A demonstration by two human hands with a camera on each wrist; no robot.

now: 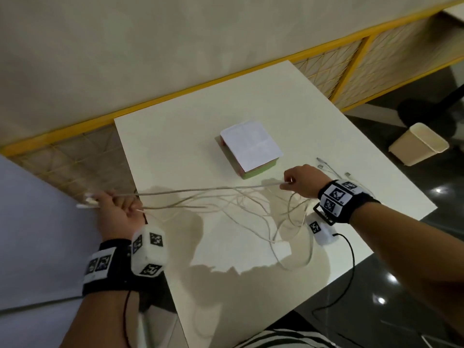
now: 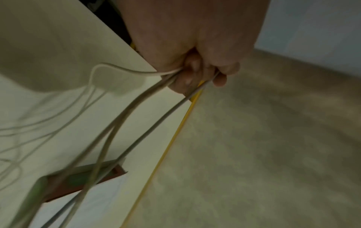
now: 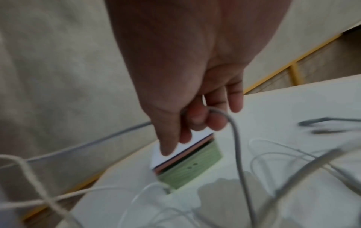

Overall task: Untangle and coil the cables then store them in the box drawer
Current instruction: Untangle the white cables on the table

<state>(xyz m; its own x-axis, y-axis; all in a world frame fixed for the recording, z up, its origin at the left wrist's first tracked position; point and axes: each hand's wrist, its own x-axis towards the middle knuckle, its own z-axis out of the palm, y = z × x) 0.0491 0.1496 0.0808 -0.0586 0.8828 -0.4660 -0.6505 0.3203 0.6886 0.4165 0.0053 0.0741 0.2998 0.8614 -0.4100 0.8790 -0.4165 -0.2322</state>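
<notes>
Several thin white cables (image 1: 251,204) lie tangled on the white table (image 1: 175,146). My left hand (image 1: 118,207) grips a bundle of cable strands (image 2: 125,114) at the table's left edge, connector ends sticking out past the fist. My right hand (image 1: 298,182) pinches one cable (image 1: 200,190) that is stretched taut between both hands above the tangle. In the right wrist view that cable (image 3: 236,138) loops over my curled fingers (image 3: 215,121). The box drawer (image 1: 251,149), with a white top and green and pink sides, sits shut on the table beyond the cables.
A few cable connector ends (image 1: 334,169) lie on the table to the right of my right hand. A beige bin (image 1: 419,143) stands on the dark floor at the right. A yellow-framed partition (image 1: 351,66) runs behind the table.
</notes>
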